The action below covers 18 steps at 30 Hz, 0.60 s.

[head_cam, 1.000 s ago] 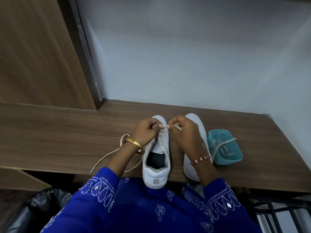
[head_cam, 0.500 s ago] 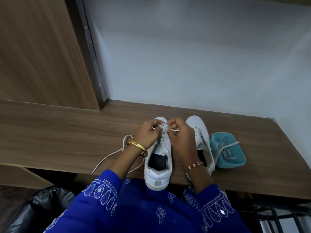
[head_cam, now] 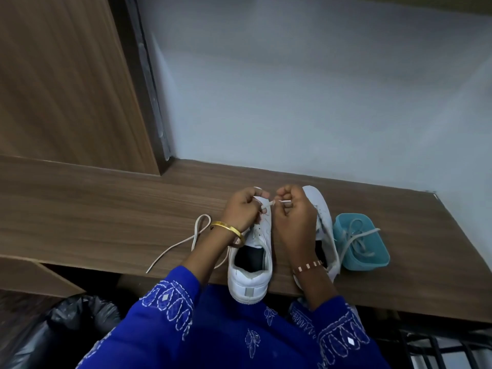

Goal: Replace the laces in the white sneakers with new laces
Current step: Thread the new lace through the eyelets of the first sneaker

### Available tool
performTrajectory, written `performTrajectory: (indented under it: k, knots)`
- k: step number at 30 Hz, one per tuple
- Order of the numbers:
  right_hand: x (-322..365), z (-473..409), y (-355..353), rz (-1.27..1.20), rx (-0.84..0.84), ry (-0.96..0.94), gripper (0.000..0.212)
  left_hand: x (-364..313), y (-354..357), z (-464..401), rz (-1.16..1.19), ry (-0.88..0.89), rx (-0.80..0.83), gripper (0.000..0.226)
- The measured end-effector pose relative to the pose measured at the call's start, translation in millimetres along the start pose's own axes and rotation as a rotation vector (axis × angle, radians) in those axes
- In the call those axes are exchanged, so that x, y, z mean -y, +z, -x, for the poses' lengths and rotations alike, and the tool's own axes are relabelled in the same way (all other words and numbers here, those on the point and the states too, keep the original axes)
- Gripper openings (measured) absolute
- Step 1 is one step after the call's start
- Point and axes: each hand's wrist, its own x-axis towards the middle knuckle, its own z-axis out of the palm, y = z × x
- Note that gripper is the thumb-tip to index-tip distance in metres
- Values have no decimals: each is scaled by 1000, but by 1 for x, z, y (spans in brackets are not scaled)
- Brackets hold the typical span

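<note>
- The left sneaker (head_cam: pixel 251 258) stands on the wooden desk (head_cam: pixel 106 214) with its toe toward the wall (head_cam: pixel 292 89) and its heel just over the near edge; its dark inside shows through the open collar.
- A white lace (head_cam: pixel 267 205) runs across the front eyelets of this sneaker. Both hands have hold of it there.
- The left hand (head_cam: pixel 243 209) has its fingers curled and pinches one end of the lace over the toe. The fingertips hide exactly where the lace enters the eyelet.
- The right hand (head_cam: pixel 294 217) is also curled and pinches the other end, whose thin tip (head_cam: pixel 285 201) sticks out between thumb and finger.
- The rest of the lace trails off to the left, loops on the desk (head_cam: pixel 198 230) and ends near the desk's front edge; the left wrist, with a gold bangle (head_cam: pixel 229 230), covers part of its run.
- The right sneaker (head_cam: pixel 323 219) lies just beside the first, largely hidden behind the right hand and forearm; whether it holds a lace cannot be made out.
- A beaded bracelet (head_cam: pixel 308 266) sits on the right wrist.
- A teal container (head_cam: pixel 370 259) stands just right of the second sneaker, with greyish laces (head_cam: pixel 358 237) heaped in it and one strand hanging over its rim.
- Blue embroidered sleeves (head_cam: pixel 170 302) fill the bottom of the view.
- A black bag (head_cam: pixel 66 320) is at lower left, cut off by the frame, and dark metal bars (head_cam: pixel 436 347) show at lower right under the desk.
</note>
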Motion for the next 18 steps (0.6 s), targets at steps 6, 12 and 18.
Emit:
performTrajectory:
  k: [6, 12, 18]
  knots:
    - [-15, 0, 2, -47, -5, 103, 8, 7, -7, -3, -325, 69, 1, 28]
    - [-40, 26, 15, 151, 493, 271, 34, 25, -22, -6, -472, -31, -88, 27]
    - [-46, 38, 20, 360, 529, 130, 38, 35, -16, -3, -595, -66, -73, 30]
